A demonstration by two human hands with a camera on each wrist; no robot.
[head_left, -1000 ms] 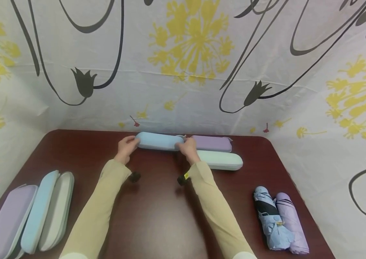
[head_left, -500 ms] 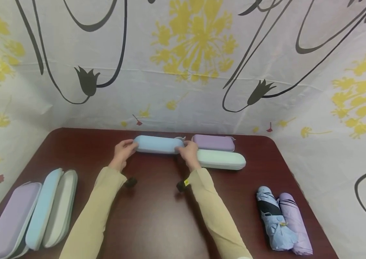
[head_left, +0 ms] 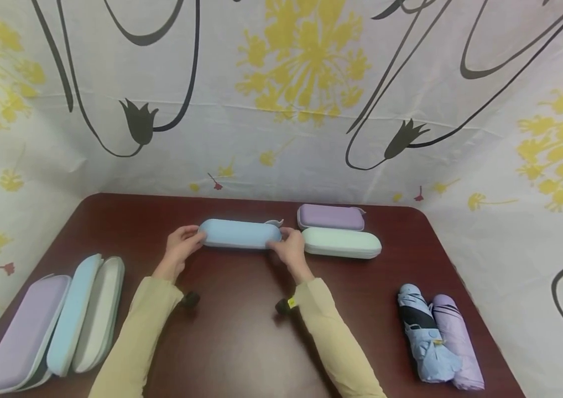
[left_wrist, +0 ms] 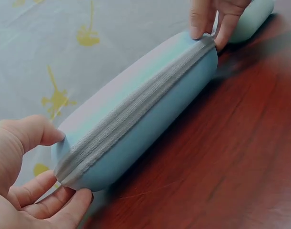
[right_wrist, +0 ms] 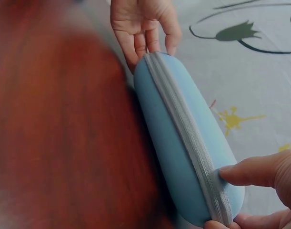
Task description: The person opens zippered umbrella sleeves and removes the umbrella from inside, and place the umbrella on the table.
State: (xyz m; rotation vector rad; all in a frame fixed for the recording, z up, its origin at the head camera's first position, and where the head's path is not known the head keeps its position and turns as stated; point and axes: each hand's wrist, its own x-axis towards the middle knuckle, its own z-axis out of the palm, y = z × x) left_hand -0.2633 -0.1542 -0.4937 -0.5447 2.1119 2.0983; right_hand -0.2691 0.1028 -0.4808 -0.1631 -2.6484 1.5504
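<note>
The blue case (head_left: 238, 234) is held lengthwise between both hands toward the far side of the dark red table (head_left: 241, 342), to the left of the green case (head_left: 342, 243) and the purple case (head_left: 330, 216). Its left end is pinched by the left hand (head_left: 181, 246), with the thumb laid on the upper half and the fingers bent under the end; its right end is gripped likewise by the right hand (head_left: 291, 246), the thumb tip set at the edge of the zipper (right_wrist: 184, 124). Whether the underside is touching the wood cannot be told. For this handling to go well, both ends should be moved at one pace and level — if one is allowed to lead, the case could be twisted out of line. Only light pressure seems called for, since the rounded ends might slip if squeezed too hard. Care should be taken on the right, where the hand is placed just beside the green case and that neighbour could be nudged. The case itself is seen as a long, smooth, pale blue shell, rounded at both ends — its grey zipper run along the side facing the person, and a small loop (head_left: 275, 223) shown at the far right.
</note>
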